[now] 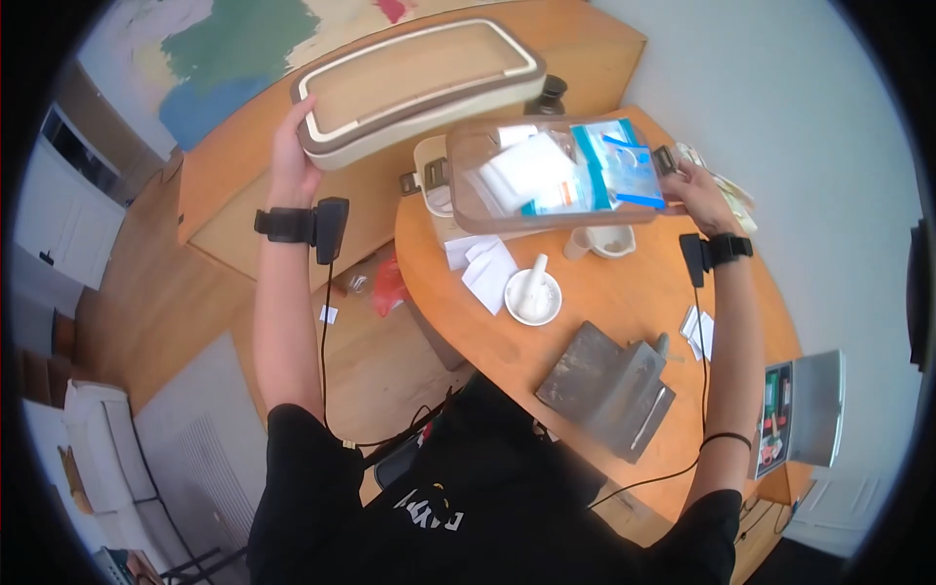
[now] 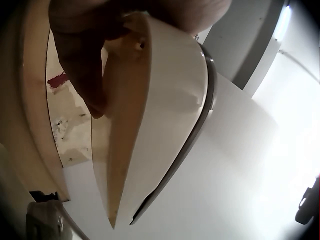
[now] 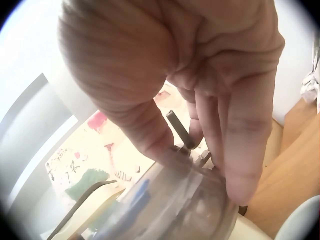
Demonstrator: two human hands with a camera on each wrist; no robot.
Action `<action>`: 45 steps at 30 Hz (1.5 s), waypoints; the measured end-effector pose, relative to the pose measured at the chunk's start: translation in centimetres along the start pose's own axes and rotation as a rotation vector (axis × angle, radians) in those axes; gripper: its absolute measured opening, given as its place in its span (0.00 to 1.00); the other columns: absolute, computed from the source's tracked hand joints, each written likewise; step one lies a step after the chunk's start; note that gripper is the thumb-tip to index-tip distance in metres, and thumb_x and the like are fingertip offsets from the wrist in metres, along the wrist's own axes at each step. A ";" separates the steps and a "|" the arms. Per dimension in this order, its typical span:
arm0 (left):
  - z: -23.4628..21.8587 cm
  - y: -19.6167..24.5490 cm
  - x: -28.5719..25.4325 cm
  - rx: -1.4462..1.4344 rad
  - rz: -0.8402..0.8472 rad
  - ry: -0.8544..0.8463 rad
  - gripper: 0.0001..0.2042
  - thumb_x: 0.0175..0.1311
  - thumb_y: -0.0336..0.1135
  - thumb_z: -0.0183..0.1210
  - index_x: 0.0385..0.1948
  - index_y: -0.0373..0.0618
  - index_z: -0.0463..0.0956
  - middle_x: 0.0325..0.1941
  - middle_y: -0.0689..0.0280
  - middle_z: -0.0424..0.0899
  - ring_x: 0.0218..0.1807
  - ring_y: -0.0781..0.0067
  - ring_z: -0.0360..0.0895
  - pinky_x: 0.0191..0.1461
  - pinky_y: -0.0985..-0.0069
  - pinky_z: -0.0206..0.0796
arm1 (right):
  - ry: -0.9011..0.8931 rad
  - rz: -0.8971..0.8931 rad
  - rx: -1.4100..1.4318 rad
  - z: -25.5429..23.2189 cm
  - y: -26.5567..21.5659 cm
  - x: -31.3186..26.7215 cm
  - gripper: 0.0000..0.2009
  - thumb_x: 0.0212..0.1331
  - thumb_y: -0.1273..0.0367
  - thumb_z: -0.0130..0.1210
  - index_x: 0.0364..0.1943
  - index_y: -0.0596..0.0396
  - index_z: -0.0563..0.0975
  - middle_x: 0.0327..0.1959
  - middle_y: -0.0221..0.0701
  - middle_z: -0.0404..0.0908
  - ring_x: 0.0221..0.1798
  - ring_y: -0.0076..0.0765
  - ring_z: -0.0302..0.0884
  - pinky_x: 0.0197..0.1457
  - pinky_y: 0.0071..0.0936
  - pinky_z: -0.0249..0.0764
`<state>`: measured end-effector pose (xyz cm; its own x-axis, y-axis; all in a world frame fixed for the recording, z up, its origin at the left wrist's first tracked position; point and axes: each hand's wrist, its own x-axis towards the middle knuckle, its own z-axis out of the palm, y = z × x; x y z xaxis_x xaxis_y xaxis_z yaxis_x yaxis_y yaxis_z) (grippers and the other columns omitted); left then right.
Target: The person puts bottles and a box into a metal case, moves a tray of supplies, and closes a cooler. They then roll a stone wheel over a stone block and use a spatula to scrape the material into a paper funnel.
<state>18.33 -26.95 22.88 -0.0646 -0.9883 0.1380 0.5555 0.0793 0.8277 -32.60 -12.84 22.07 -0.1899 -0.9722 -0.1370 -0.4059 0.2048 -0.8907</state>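
Head view, left hand (image 1: pixel 295 161): upper left of the frame, we see it partly closed round the near left end of the lid, with the thumb over the rim.
Lid (image 1: pixel 419 83): upper left to upper middle, cream with a brown border, held up clear of the table; our left wrist view shows fingertips against its underside.
Papers (image 1: pixel 487 273): near the middle, white, lying on the table (image 1: pixel 434 283).
Mortar (image 1: pixel 548 312): just right of the papers, white, with the pestle (image 1: pixel 534 283) leaning in it.
Box (image 1: pixel 466 200): upper middle, see-through and brownish, raised above the table; we make out white and blue-edged packets (image 1: pixel 624 166) inside.
Dark slab (image 1: pixel 575 380): lower middle right, grey, with a thin pale tool (image 1: pixel 647 419) on it.
Right hand (image 1: pixel 704 200): upper right, bent round the box's right end; from our right wrist view, thumb and fingers pinch that end beside a clasp (image 3: pixel 180 129).
Open case (image 1: pixel 819 409): far right, lid raised, small red and green items within; we cannot tell what they are.
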 end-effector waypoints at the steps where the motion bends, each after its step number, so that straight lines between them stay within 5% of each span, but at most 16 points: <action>1: -0.8 -0.1 -0.4 0.016 -0.014 0.014 0.21 0.68 0.39 0.54 0.58 0.36 0.69 0.57 0.58 0.79 0.57 0.63 0.78 0.62 0.67 0.70 | -0.027 0.005 -0.001 0.9 -0.8 1.2 0.22 0.58 0.69 0.57 0.56 0.62 0.70 0.37 0.29 0.79 0.40 0.27 0.82 0.44 0.29 0.83; 15: -3.4 -1.3 -2.1 -0.010 -0.063 0.114 0.20 0.69 0.41 0.54 0.57 0.39 0.71 0.55 0.60 0.80 0.55 0.65 0.79 0.59 0.67 0.72 | 0.044 -0.082 -0.128 6.3 0.5 10.8 0.11 0.58 0.72 0.56 0.44 0.61 0.77 0.36 0.32 0.81 0.37 0.28 0.81 0.39 0.28 0.84; 31: -2.4 -3.7 -2.2 -0.029 -0.100 0.066 0.21 0.69 0.41 0.53 0.58 0.37 0.69 0.57 0.57 0.79 0.57 0.64 0.77 0.61 0.69 0.69 | 0.034 -0.078 -0.415 6.3 -0.5 11.9 0.08 0.54 0.74 0.54 0.34 0.66 0.80 0.27 0.38 0.82 0.29 0.34 0.83 0.32 0.31 0.84; 45: -1.2 -5.1 -2.1 -0.028 -0.159 0.058 0.21 0.69 0.41 0.54 0.58 0.36 0.70 0.57 0.57 0.79 0.56 0.66 0.78 0.62 0.69 0.69 | 0.084 -0.100 -0.476 7.2 -1.6 9.6 0.12 0.57 0.72 0.52 0.41 0.64 0.80 0.30 0.39 0.84 0.29 0.35 0.85 0.32 0.29 0.84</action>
<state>16.60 -25.47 17.75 -0.1061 -0.9940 -0.0255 0.5648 -0.0814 0.8212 -27.35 -23.36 19.05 -0.1923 -0.9813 -0.0081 -0.7856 0.1589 -0.5979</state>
